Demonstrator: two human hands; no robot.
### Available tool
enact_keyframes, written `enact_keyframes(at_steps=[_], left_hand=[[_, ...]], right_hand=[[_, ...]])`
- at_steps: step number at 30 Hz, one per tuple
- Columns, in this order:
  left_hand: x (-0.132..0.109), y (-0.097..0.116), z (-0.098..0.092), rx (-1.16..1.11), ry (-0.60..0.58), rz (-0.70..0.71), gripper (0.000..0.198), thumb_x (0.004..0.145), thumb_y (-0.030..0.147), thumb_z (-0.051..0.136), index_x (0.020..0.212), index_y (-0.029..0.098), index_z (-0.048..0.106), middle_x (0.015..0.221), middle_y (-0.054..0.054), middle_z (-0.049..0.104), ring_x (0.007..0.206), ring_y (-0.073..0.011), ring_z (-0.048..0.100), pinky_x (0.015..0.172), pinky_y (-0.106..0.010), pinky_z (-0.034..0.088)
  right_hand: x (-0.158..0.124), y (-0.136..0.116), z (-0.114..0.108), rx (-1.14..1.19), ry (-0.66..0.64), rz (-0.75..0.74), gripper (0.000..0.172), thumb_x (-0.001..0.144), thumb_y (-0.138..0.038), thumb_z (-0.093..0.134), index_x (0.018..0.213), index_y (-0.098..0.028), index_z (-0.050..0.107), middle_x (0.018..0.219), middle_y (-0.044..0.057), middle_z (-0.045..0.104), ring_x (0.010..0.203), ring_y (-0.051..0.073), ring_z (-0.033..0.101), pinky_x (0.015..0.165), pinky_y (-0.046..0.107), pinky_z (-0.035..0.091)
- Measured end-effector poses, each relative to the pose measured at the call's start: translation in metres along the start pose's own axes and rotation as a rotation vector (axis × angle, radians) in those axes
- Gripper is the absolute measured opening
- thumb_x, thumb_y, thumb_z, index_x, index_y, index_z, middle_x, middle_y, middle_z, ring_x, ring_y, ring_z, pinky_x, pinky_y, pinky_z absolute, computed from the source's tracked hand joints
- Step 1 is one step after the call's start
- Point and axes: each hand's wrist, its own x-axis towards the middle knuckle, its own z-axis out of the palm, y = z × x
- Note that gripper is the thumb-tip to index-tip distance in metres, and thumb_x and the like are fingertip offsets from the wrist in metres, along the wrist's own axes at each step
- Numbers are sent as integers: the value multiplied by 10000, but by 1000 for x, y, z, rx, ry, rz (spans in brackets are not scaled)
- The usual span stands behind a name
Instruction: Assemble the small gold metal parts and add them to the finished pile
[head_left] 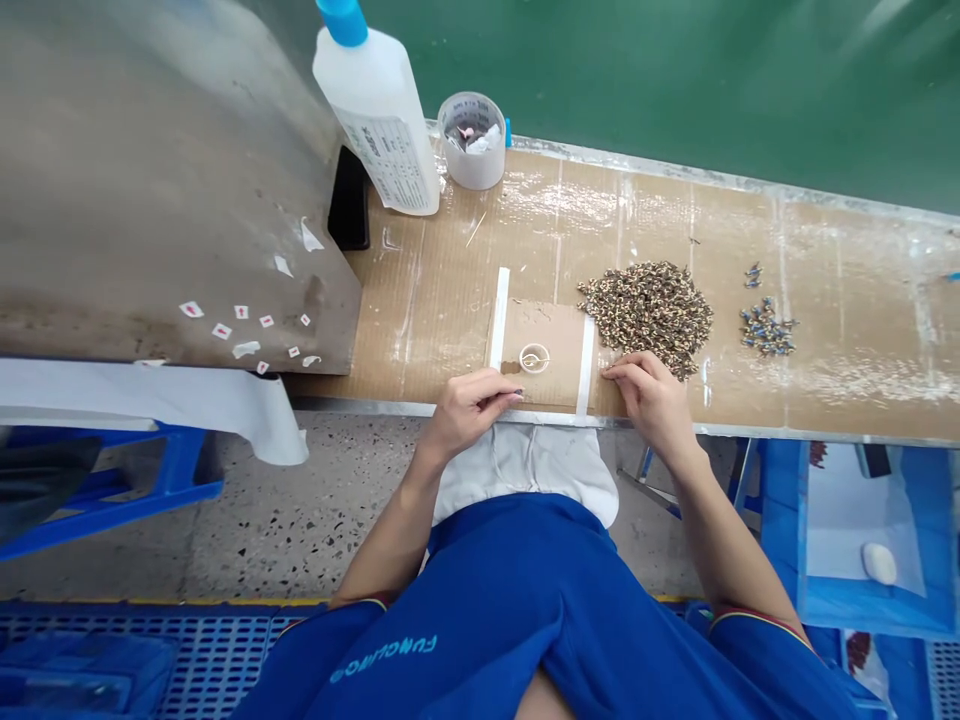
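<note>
Watching the pile (pixel 646 312) on the desk (pixel 862 380), we judge that our right hand (pixel 651 398), fingertips bunched at its near edge with any catch hidden, could sweep pieces floorward, while our left hand (pixel 471 405), left of the pile, pinches a thin stick (pixel 516 397).

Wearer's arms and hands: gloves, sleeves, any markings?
No gloves: the left hand and right hand are bare, and the forearms are uncovered. Short blue sleeves have a thin red-and-yellow band at the cuff. No watch, ring or wristband shows.
</note>
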Motion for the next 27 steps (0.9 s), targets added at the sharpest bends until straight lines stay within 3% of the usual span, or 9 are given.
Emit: enact_keyframes(at_steps=[2,5,9,14,18,21,27], left_hand=[[0,-1,0,12,-1,2,208,970,306,620,872,162,734,735,-34,696,646,-126,618,603,-239,477],[0,0,1,42,-8,3,212,972,303,613,863,160,725,711,-24,674,609,-115,582,582,-233,451],[0,2,1,89,-10,8,212,981,277,585,853,155,703,690,-11,637,587,-105,550,558,-223,420],[-1,4,3,144,-16,49,187,985,236,561,860,156,675,709,-14,650,624,-111,584,583,-224,435],[-2,2,10,260,21,149,217,998,239,546,831,155,656,727,-27,690,658,-127,619,638,-241,464],[-4,2,17,381,51,222,237,1001,255,555,808,155,649,725,-23,704,656,-135,627,638,-251,461],[-2,3,21,468,-29,225,276,1015,281,522,803,165,656,720,-18,703,660,-143,638,615,-263,437]], right_hand=[[-2,-2,-1,50,5,24,168,957,-173,501,911,-222,655,922,58,656,849,204,640,764,356,538],[-9,-4,3,32,116,136,73,943,-229,566,966,-206,630,873,53,642,749,193,619,690,336,533],[-14,-7,14,-73,234,219,163,965,-320,564,972,-199,673,859,58,634,699,189,599,656,335,520],[-8,-11,19,-45,207,217,175,950,-296,567,903,-212,713,843,57,639,738,202,620,704,359,526],[-5,-19,15,152,209,230,161,902,-293,628,789,-213,711,817,51,703,740,196,656,664,336,535],[-7,-34,18,375,197,329,141,846,-337,708,783,-213,723,778,38,732,722,197,679,653,329,549],[-8,-69,42,736,132,511,253,792,-452,784,824,-207,731,759,36,747,677,178,688,603,289,557]])
